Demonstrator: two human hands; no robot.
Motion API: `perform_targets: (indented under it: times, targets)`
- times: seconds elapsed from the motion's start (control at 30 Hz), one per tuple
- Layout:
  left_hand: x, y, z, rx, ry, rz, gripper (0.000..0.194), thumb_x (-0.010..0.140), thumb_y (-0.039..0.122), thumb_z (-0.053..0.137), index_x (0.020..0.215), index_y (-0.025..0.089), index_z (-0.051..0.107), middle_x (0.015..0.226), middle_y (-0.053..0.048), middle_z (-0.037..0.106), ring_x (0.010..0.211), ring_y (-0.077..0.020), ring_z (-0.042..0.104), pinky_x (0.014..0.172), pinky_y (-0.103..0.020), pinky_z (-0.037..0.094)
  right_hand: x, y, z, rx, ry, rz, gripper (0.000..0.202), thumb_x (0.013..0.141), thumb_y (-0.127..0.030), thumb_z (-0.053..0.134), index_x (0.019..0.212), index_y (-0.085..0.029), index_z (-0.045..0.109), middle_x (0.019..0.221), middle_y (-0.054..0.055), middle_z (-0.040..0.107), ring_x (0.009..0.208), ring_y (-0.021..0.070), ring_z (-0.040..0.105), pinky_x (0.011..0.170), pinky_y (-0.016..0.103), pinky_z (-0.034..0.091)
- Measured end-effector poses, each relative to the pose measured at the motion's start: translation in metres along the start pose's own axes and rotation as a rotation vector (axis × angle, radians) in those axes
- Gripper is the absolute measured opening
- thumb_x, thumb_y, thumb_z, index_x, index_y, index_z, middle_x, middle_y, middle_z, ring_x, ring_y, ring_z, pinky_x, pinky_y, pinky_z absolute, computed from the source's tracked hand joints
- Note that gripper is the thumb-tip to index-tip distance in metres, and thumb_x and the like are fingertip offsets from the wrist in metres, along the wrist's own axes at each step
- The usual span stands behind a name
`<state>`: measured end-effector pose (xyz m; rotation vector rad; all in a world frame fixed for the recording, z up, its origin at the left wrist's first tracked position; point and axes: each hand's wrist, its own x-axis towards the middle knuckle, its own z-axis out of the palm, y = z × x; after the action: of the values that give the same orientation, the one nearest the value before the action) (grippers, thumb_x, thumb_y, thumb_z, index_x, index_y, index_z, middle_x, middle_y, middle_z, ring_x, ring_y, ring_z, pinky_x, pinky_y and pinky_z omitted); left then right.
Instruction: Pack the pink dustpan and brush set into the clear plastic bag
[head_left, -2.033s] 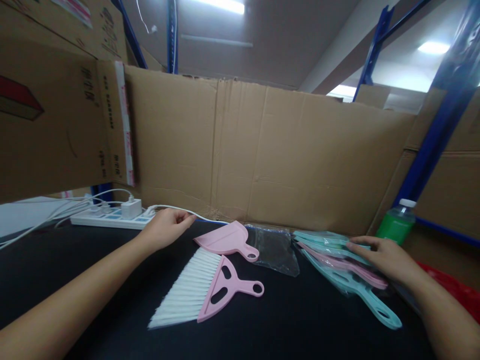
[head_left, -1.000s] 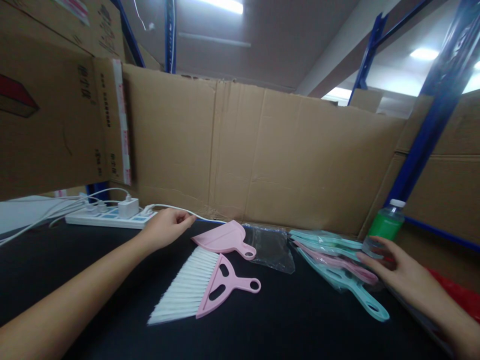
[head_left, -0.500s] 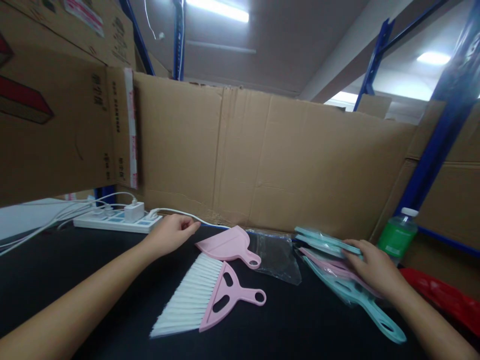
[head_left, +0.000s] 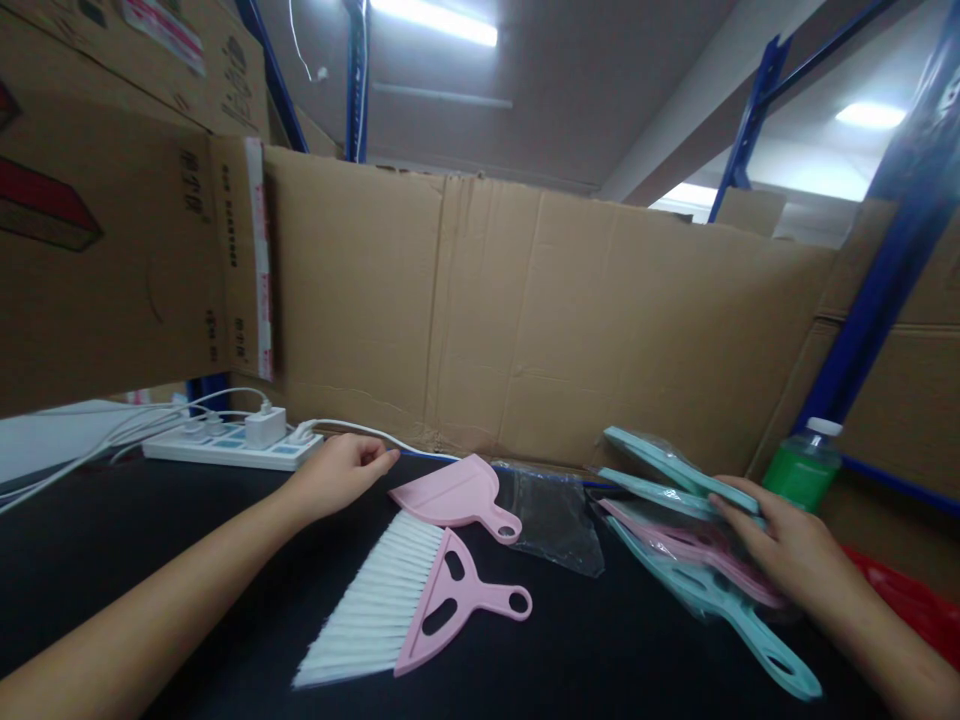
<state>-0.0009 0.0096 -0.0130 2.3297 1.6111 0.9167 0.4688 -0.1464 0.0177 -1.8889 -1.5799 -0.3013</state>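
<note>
The brush (head_left: 420, 608) has a pink handle and white bristles; the dustpan (head_left: 454, 492) behind it is pink too. The bagged stack (head_left: 686, 540) under the right hand (head_left: 787, 548) mixes teal and pink. The table (head_left: 150, 560) is black, the bottle (head_left: 804, 468) green, the power strip (head_left: 232, 448) white with blue sockets.

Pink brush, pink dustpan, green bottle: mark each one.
pink brush (head_left: 442, 598), head view, on the pink body above the handle.
pink dustpan (head_left: 450, 492), head view, on the flat pan.
green bottle (head_left: 802, 474), head view, on the green body.
</note>
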Motion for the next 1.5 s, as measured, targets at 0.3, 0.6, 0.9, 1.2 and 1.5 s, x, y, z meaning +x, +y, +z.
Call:
perform_targets:
  times: [0.3,0.6,0.9,1.2,1.5]
  targets:
    - [-0.001,0.005,-0.001,0.013,-0.025,-0.024,0.042,0.079,0.054,0.039,0.053,0.02,0.038,0.05,0.002,0.038,0.051,-0.0129,0.039,0.051,-0.025,0.023,-0.007,0.011,-0.001,-0.05,0.093,-0.088,0.044,0.079,-0.051,0.042,0.099,-0.021,0.066,0.094,0.008,0.073,0.078,0.0276,0.069,0.066,0.036,0.055]
    - [-0.002,0.005,-0.002,0.005,-0.027,-0.005,0.041,0.079,0.053,0.039,0.054,0.02,0.039,0.051,0.002,0.04,0.052,-0.0128,0.039,0.051,-0.026,0.024,-0.01,0.008,0.012,-0.111,-0.056,-0.166,0.047,0.079,-0.048,0.039,0.102,-0.019,0.067,0.103,0.012,0.071,0.093,0.03,0.068,0.081,0.041,0.054]
    - [-0.003,0.008,-0.004,0.021,-0.031,0.002,0.042,0.08,0.052,0.04,0.053,0.02,0.042,0.051,0.002,0.04,0.052,-0.0129,0.04,0.051,-0.026,0.023,-0.014,0.003,0.018,-0.068,-0.078,-0.054,0.051,0.077,-0.053,0.04,0.109,-0.02,0.062,0.107,0.012,0.07,0.096,0.0294,0.066,0.079,0.04,0.053]
    - [-0.003,0.008,-0.002,0.019,-0.038,0.019,0.042,0.08,0.053,0.04,0.055,0.019,0.045,0.052,0.003,0.041,0.052,-0.0126,0.04,0.051,-0.025,0.024,-0.016,-0.009,0.013,-0.079,-0.109,0.098,0.065,0.074,-0.062,0.039,0.115,-0.017,0.057,0.11,0.014,0.068,0.087,0.0297,0.067,0.072,0.04,0.053]
    - [-0.003,0.008,-0.002,-0.006,-0.032,0.026,0.041,0.079,0.052,0.04,0.054,0.019,0.043,0.05,0.003,0.04,0.051,-0.0122,0.039,0.05,-0.026,0.023,-0.015,-0.004,0.016,-0.12,-0.011,0.05,0.053,0.076,-0.055,0.038,0.102,-0.016,0.062,0.094,0.014,0.07,0.075,0.028,0.066,0.069,0.04,0.052]
